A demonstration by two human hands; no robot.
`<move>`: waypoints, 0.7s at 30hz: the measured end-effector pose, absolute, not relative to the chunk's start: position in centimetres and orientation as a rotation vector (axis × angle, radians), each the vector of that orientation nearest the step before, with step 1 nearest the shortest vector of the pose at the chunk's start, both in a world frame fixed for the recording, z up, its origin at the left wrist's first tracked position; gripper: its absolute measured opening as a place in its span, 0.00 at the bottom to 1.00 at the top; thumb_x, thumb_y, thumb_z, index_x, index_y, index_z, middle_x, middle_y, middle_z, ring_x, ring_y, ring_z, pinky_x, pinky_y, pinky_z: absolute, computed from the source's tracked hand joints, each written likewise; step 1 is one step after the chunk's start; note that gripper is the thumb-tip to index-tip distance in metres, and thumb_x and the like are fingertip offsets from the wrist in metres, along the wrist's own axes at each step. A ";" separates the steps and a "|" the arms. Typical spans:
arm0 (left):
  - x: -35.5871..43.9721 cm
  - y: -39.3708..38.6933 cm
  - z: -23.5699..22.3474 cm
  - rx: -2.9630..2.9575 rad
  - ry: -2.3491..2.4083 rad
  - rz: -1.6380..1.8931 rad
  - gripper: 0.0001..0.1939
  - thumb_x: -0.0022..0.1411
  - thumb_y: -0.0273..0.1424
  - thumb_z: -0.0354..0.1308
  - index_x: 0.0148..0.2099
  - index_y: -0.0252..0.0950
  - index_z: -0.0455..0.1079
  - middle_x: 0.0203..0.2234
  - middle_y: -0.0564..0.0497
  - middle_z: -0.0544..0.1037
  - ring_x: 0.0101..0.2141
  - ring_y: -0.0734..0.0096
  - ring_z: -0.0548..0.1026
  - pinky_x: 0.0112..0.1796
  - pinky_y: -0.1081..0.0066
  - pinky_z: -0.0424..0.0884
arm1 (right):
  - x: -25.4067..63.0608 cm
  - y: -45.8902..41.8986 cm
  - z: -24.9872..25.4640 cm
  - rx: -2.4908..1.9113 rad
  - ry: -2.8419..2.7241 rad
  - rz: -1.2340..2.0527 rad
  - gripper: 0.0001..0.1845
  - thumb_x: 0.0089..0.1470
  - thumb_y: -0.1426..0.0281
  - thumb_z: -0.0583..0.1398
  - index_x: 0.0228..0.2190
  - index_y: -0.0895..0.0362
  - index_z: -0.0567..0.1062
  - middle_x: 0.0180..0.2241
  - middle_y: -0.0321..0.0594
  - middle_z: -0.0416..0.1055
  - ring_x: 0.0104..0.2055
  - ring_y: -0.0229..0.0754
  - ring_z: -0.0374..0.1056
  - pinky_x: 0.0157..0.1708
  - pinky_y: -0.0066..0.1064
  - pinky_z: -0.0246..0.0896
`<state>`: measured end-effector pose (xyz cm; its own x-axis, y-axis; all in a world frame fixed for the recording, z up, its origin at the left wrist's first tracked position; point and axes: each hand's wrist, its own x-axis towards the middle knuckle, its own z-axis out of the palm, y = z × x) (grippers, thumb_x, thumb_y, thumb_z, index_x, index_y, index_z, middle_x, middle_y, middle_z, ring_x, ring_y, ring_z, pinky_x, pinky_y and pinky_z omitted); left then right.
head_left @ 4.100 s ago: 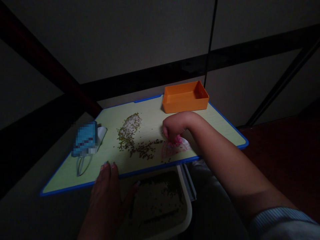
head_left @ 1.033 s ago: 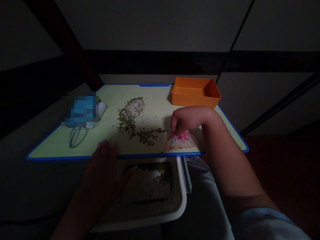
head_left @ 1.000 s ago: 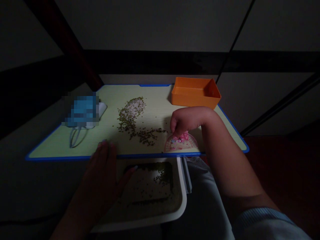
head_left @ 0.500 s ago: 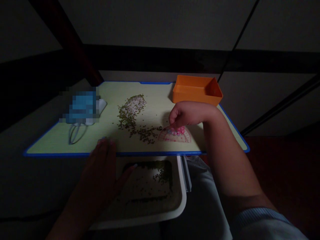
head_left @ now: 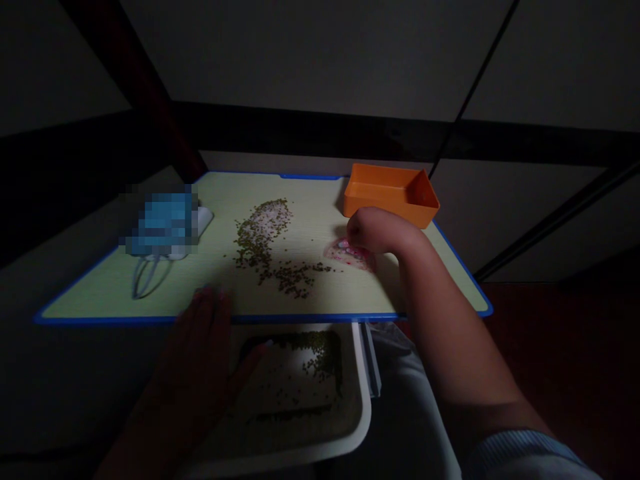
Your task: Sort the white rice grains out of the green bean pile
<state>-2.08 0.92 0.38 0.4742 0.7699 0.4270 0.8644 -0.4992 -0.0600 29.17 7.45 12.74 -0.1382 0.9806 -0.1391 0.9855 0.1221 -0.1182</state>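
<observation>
My right hand is closed on a clear pink protractor with a pink ornament, above the right half of a pale board edged in blue. Left of the protractor lies a trail of small dark green beans. It runs up into a patch of white grains mixed with green beans. My left hand rests empty on the board's near edge, fingers stretched out and thumb apart. Below that edge, a white plastic box holds more green beans, partly hidden by my left hand.
An orange open tray stands at the board's back right, just behind my right hand. On the left lies a blurred-out blue item with a looped cord and a white object beside it. Cabinet panels rise behind the board.
My right hand has drawn the protractor away from the bean trail, slightly right and back. The left hand stays in place. The whole view has shifted a little.
</observation>
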 end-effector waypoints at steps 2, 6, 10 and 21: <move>-2.1 0.9 0.3 -2.451 -1.387 -0.514 0.47 0.54 0.56 0.40 0.64 0.26 0.39 0.61 0.27 0.53 0.63 0.46 0.49 0.56 0.46 0.58 | 28.7 7.6 12.3 2.030 2.359 -0.253 0.11 0.50 0.70 0.57 0.30 0.61 0.80 0.25 0.44 0.72 0.23 0.35 0.58 0.24 0.29 0.46; -2.2 0.9 0.1 -2.445 -1.371 -0.533 0.47 0.54 0.56 0.40 0.64 0.25 0.40 0.61 0.27 0.53 0.63 0.46 0.49 0.57 0.47 0.58 | 27.8 7.9 11.5 1.971 2.471 -0.285 0.13 0.52 0.65 0.57 0.28 0.60 0.79 0.22 0.41 0.69 0.22 0.34 0.55 0.24 0.29 0.44; -2.1 1.0 0.0 -2.449 -1.383 -0.515 0.47 0.54 0.57 0.40 0.64 0.26 0.39 0.62 0.27 0.53 0.63 0.46 0.50 0.57 0.47 0.58 | 27.7 8.0 11.3 1.953 2.580 -0.410 0.11 0.52 0.67 0.57 0.27 0.60 0.78 0.20 0.37 0.67 0.22 0.33 0.54 0.25 0.28 0.45; -2.1 1.1 0.0 -2.445 -1.409 -0.495 0.47 0.54 0.57 0.40 0.64 0.26 0.40 0.61 0.26 0.54 0.62 0.43 0.51 0.56 0.46 0.59 | 27.5 6.2 12.9 1.397 2.611 -1.174 0.08 0.46 0.69 0.60 0.23 0.61 0.75 0.18 0.33 0.69 0.21 0.31 0.62 0.25 0.24 0.52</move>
